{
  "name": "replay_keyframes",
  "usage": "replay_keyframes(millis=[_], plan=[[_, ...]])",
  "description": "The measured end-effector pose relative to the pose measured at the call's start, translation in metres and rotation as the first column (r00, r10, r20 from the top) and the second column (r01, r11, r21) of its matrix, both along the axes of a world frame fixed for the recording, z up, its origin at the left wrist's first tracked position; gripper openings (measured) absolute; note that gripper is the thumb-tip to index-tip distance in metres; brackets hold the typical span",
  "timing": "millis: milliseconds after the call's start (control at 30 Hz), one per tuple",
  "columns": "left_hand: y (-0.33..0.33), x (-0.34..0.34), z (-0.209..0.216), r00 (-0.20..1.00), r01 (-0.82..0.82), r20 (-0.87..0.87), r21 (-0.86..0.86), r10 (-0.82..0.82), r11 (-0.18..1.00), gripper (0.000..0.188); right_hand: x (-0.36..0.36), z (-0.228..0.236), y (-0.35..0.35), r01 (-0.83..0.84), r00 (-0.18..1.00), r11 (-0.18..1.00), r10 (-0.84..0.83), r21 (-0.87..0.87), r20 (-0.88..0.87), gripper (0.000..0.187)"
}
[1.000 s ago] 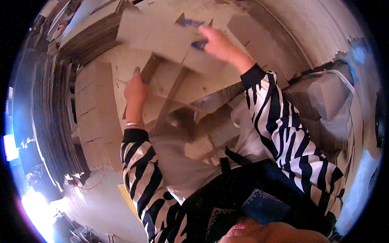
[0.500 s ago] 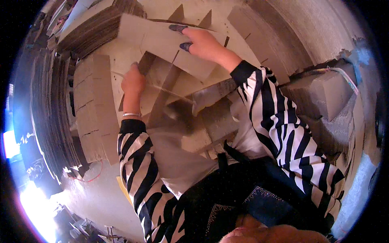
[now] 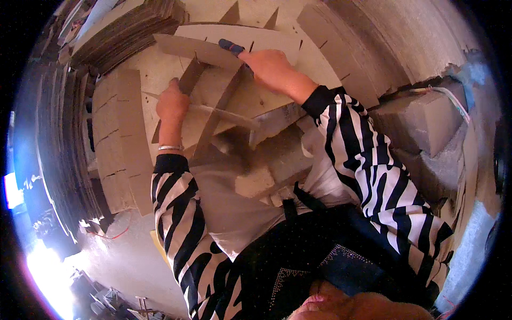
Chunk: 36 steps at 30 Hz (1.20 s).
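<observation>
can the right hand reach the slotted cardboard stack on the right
Probably yes: the slotted stack lies close to the right hand with nothing tall seen between, but it likely must release the cardboard strip first.

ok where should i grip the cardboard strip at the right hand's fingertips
Probably pinch the upper long edge of the strip from above, near its right end: it stands roughly on edge, top exposed, lower edge meeting two crossing dividers.
</observation>
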<state>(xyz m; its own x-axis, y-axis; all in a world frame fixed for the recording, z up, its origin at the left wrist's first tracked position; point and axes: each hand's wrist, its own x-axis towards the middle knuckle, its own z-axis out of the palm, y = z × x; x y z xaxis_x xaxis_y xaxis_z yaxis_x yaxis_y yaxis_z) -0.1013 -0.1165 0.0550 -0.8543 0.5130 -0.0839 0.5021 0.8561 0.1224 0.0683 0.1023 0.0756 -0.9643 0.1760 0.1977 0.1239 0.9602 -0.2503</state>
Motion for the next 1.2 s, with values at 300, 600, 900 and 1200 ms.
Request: replay_keyframes(millis=[300, 600, 900, 1200], plan=[[-0.006, -0.001, 0.003, 1.0, -0.019, 0.014, -0.031, 0.019, 0.999, 0.032, -0.02, 0.001, -0.009, -0.145, 0.973, 0.989, 0.142, 0.007, 0.183, 0.034], [0.027, -0.001, -0.003, 1.0, 0.031, -0.002, -0.036, -0.031, 0.999, 0.025, -0.003, -0.011, 0.001, -0.024, 0.996, 1.0, 0.023, 0.011, 0.084, 0.029], [-0.01, 0.005, 0.005, 0.996, -0.042, 0.07, -0.058, 0.046, 0.997, 0.034, -0.015, 0.016, -0.025, -0.168, 0.952, 0.983, 0.144, 0.067, 0.269, 0.024], [-0.055, -0.017, 0.023, 0.992, -0.108, -0.061, 0.053, 0.111, 0.993, 0.04, -0.012, -0.011, 0.052, 0.212, 0.975, 0.973, -0.205, -0.087, 0.087, 0.029]])
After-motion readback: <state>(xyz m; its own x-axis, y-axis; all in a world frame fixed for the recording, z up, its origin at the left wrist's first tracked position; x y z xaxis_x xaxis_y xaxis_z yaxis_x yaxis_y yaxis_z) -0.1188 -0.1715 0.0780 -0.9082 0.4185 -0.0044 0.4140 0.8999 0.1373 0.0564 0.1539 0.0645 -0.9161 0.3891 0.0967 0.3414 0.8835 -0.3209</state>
